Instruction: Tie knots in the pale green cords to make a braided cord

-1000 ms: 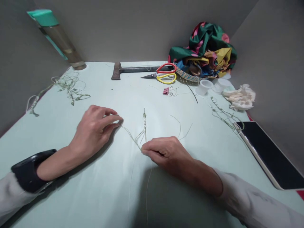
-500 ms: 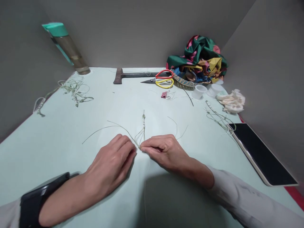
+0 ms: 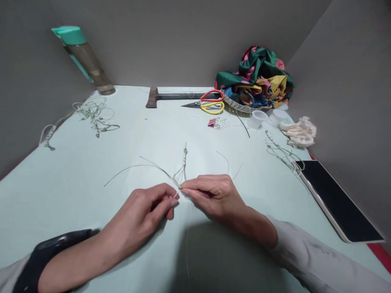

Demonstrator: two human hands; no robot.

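Near the front edge of the worktop (image 3: 76, 191), head view: right hand (image 3: 214, 195) has its fingers clamped on the near end of a thin knotted cord (image 3: 184, 162), which runs away from the pinch toward the worktop's middle. Left hand (image 3: 140, 215) sits just beside it, thumb and forefinger closed tip to tip beside the pinch point; whether a strand lies between them cannot be told. A loose strand (image 3: 128, 169) trails off to the left.

Along the back edge: scissors (image 3: 207, 103), a hatchet (image 3: 171, 97), bundled cloth (image 3: 259, 77). Bottle (image 3: 84, 61) in the back left corner, tablet (image 3: 336, 199) at the right edge.

Risk, as judged: the strands are fine and slack, so if the right pinch loosens, the last knot may slip open. Loose ends could also cross and tangle.
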